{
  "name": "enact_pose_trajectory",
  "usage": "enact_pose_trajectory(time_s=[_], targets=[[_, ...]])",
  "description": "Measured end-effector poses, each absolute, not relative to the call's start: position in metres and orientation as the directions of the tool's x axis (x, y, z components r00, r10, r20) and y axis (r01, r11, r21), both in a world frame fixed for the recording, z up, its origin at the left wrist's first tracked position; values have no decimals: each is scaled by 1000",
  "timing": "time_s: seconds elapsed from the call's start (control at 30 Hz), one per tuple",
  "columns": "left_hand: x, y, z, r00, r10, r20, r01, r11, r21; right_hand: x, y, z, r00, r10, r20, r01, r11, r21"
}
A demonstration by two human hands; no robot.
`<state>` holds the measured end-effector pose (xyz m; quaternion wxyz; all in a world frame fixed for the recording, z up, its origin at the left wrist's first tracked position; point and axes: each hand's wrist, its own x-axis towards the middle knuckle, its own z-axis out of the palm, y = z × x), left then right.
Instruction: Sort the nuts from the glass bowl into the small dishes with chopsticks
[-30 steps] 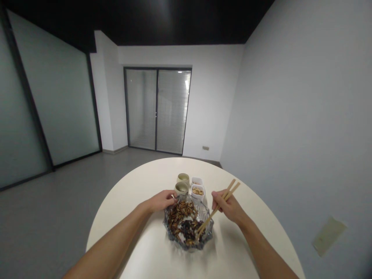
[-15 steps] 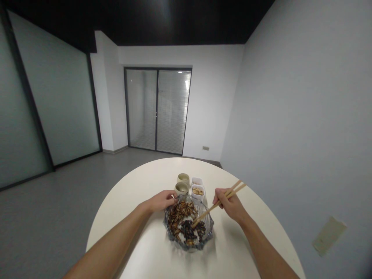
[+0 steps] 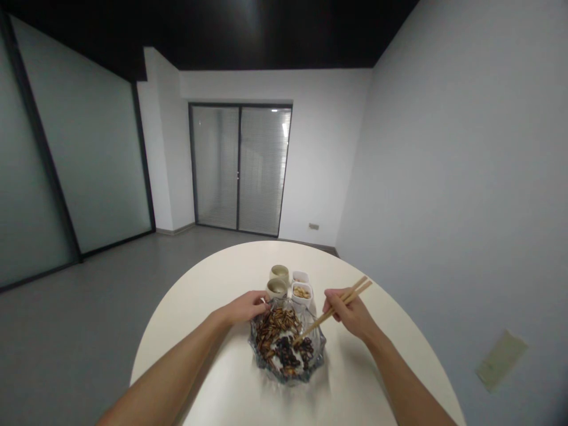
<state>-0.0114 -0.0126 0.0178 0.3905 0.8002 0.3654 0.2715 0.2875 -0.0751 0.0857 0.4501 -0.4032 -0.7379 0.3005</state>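
— What is held in the right hand [image 3: 349, 309]?

— Two long, straight chopsticks of pale wood [image 3: 316, 324], slanted down to the left. They are pinched between the thumb and the curled fingers, with the upper ends slightly parted and the tips brought close together.

— And where are the tips placed?

— Inside one clear glass bowl with a scalloped rim [image 3: 321, 350], which is set on one round, cream-white table [image 3: 222, 373]. The dark, wrinkled pieces [image 3: 288, 354] are met by the tips; whether one is gripped cannot be told.

— How many kinds of contents are counted there?

— Two are made out: brown, slender, seed-like pieces [image 3: 280, 321] along the left and far side, and the dark pieces in the near part. Single pieces are too small and crowded to be counted.

— What of the left hand [image 3: 251, 306]?

— It is laid on the far left edge of the bowl, its fingers bent and close together; whether the rim is pinched cannot be told.

— And beyond the bowl?

— Four small vessels are counted: two round, pale green cups [image 3: 277, 289], set one behind the other, and, just to their right, two white, squarish dishes [image 3: 302, 302], placed likewise. Pale brown nuts [image 3: 302, 292] are held in the nearer dish
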Motion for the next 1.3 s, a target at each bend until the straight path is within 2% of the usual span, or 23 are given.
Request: enact_pose_trajectory(time_s=[0.23,0.47,0.57,0.73,0.97,1.17,1.3], targets=[[-12,-14,19,600,782,170,359,-453,816,291,-72,86,-142,848,511,321,528,-786],[-10,-19,27,588,794,155,378,-439,815,276,-67,75,171,719,674,285,618,-732],[-10,-21,28,584,797,153,375,-432,820,265,-68,69,226,679,699,310,630,-712],[-10,-19,25,584,798,147,357,-415,837,256,-64,59,247,669,701,326,624,-710],[-9,-19,25,579,804,136,363,-404,840,254,-56,47,134,729,671,338,603,-722],[-9,-19,26,594,790,153,348,-424,836,256,-57,55,114,723,682,354,612,-707],[-10,-17,23,599,786,155,349,-430,833,268,-60,65,144,717,682,287,629,-722]])
